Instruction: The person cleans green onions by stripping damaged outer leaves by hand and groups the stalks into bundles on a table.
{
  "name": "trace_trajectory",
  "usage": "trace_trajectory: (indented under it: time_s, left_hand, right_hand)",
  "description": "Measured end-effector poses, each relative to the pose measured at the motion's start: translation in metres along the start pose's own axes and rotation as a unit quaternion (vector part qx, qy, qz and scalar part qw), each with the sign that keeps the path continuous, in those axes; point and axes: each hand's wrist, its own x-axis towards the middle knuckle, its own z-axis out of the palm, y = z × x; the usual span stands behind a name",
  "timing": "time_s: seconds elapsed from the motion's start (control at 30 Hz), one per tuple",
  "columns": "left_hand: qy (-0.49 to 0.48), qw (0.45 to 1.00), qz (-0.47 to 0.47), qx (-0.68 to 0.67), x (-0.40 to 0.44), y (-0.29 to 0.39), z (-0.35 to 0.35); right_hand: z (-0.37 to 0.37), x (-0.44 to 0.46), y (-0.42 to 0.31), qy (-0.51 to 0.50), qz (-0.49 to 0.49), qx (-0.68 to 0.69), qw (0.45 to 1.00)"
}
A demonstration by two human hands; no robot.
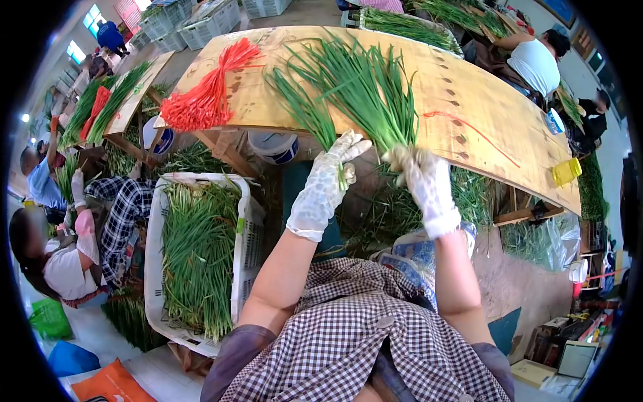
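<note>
Left hand (327, 171) curls round stalks (316, 119); right hand (429, 179), blurred, clasps the bunch (370, 94); a slack hold could scatter it.

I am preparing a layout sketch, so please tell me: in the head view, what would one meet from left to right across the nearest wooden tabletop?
Fan-shaped bundle of red plastic strips, larger bunch of long green leafy stalks, single thin red strip, small yellow rounded object.

On my feed I counted two gloved hands (323, 179) (430, 184), two green bunches (306, 110) (375, 100) at the grip, one red bundle (201, 106) left of it, one loose strip (479, 134) right, one white crate (155, 268) lower left.
</note>
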Motion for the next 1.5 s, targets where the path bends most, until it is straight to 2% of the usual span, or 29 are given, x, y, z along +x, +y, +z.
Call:
trace_trajectory:
  time_s: [0.03, 0.1, 0.17, 0.2, 0.33, 0.4, 0.47, 0.5, 0.57, 0.6, 0.63, 0.67, 0.73, 0.77, 0.83, 0.9, 0.97, 1.03, 1.07, 1.1, 1.13, 1.17, 1.23, 1.27, 1.3, 1.33, 1.37, 1.43, 1.5]
  left_hand:
    - [0.003, 1.000, -0.002, -0.002, -0.003, -0.001, 0.003]
    - [0.014, 1.000, 0.009, -0.005, -0.009, -0.002, 0.010]
    - [0.041, 0.999, 0.002, -0.031, -0.007, -0.011, 0.006]
    - [0.023, 1.000, 0.010, -0.007, -0.007, -0.015, 0.003]
    - [-0.016, 0.998, 0.034, 0.053, -0.012, -0.028, -0.007]
    - [0.002, 0.998, 0.038, 0.040, -0.011, -0.025, -0.011]
    - [-0.005, 0.998, 0.047, 0.037, -0.009, -0.018, -0.015]
    - [0.052, 0.997, 0.059, 0.001, -0.006, -0.012, -0.007]
    - [0.046, 0.998, 0.049, 0.017, -0.005, 0.002, -0.015]
    - [0.035, 0.998, 0.043, 0.015, -0.004, 0.004, -0.020]
    - [0.035, 0.998, 0.044, 0.014, -0.006, 0.008, -0.020]
    - [0.004, 0.999, 0.044, 0.001, -0.009, 0.010, -0.018]
    - [-0.056, 0.997, 0.042, -0.013, -0.009, 0.007, -0.018]
    - [-0.056, 0.998, 0.038, -0.014, -0.009, 0.001, -0.017]
    - [-0.032, 0.999, 0.004, -0.033, -0.008, -0.010, -0.009]
    - [-0.065, 0.997, -0.009, -0.028, -0.005, -0.026, -0.013]
    - [0.023, 0.998, -0.002, 0.055, -0.007, -0.042, -0.012]
    - [0.049, 0.997, 0.011, 0.066, -0.015, -0.036, -0.015]
    - [-0.018, 0.996, -0.001, 0.089, -0.019, -0.023, -0.023]
    - [-0.086, 0.990, -0.014, 0.113, -0.029, -0.005, -0.024]
    - [-0.186, 0.980, 0.046, -0.052, -0.041, 0.008, -0.026]
    - [-0.340, 0.882, -0.028, -0.324, -0.027, 0.018, -0.044]
    - [-0.340, 0.902, 0.136, -0.229, -0.031, 0.058, -0.025]
    - [-0.233, 0.946, 0.095, -0.206, -0.023, 0.057, -0.021]
    - [-0.121, 0.975, 0.053, -0.180, -0.016, 0.052, -0.018]
    - [-0.075, 0.965, -0.037, -0.247, -0.014, 0.043, -0.015]
    - [-0.184, 0.967, -0.054, -0.169, 0.001, 0.026, -0.031]
    - [-0.065, 0.991, -0.064, -0.101, -0.002, 0.013, -0.015]
    - [-0.041, 0.992, -0.066, -0.099, -0.009, 0.010, -0.009]
  right_hand:
    - [0.004, -0.016, 0.005, -0.075, 0.039, 0.186, 0.979]
    - [0.013, -0.037, 0.011, -0.154, 0.101, 0.309, 0.933]
    - [0.028, -0.040, 0.030, -0.167, 0.151, 0.349, 0.910]
    - [0.031, -0.040, 0.017, -0.103, 0.162, 0.312, 0.931]
    - [0.052, -0.027, 0.037, -0.047, 0.102, 0.355, 0.928]
    - [0.056, -0.032, 0.036, 0.022, 0.009, 0.201, 0.979]
    - [0.048, -0.041, 0.033, 0.011, 0.000, 0.144, 0.990]
    - [0.044, -0.046, 0.033, 0.005, -0.010, 0.087, 0.996]
    - [0.045, -0.060, 0.071, -0.066, -0.014, 0.054, 0.996]
    - [0.037, -0.068, 0.082, -0.159, -0.033, -0.146, 0.976]
    - [0.031, -0.073, 0.089, -0.244, -0.051, -0.339, 0.907]
    - [0.029, -0.075, 0.097, -0.245, -0.050, -0.339, 0.907]
    - [0.025, -0.074, 0.092, -0.162, 0.010, -0.132, 0.978]
    - [0.023, -0.068, 0.074, -0.144, 0.131, 0.088, 0.977]
    - [0.021, -0.058, 0.038, -0.115, 0.110, 0.325, 0.932]
    - [0.036, -0.046, 0.038, -0.085, 0.063, 0.306, 0.946]
    - [0.043, -0.043, 0.029, 0.021, -0.032, -0.043, 0.998]
    - [0.052, -0.043, 0.041, -0.042, -0.025, 0.013, 0.999]
    - [0.054, -0.042, 0.049, -0.111, 0.030, 0.237, 0.965]
    - [0.029, -0.040, 0.024, -0.213, 0.146, 0.411, 0.875]
    - [0.021, -0.036, 0.023, -0.221, 0.130, 0.380, 0.889]
    - [0.017, -0.033, 0.024, -0.228, 0.117, 0.349, 0.901]
    - [0.021, -0.030, 0.027, -0.116, 0.032, 0.122, 0.985]
    - [0.016, -0.028, 0.018, -0.008, -0.096, -0.013, 0.995]
    - [0.014, -0.025, 0.009, 0.100, -0.219, -0.147, 0.959]
    - [0.015, -0.018, 0.004, 0.162, -0.233, -0.225, 0.932]
    - [0.015, -0.009, 0.003, 0.163, -0.234, -0.224, 0.932]
    - [0.020, 0.009, 0.010, 0.102, -0.165, -0.368, 0.909]
    - [0.023, 0.031, 0.025, 0.070, -0.109, -0.397, 0.909]
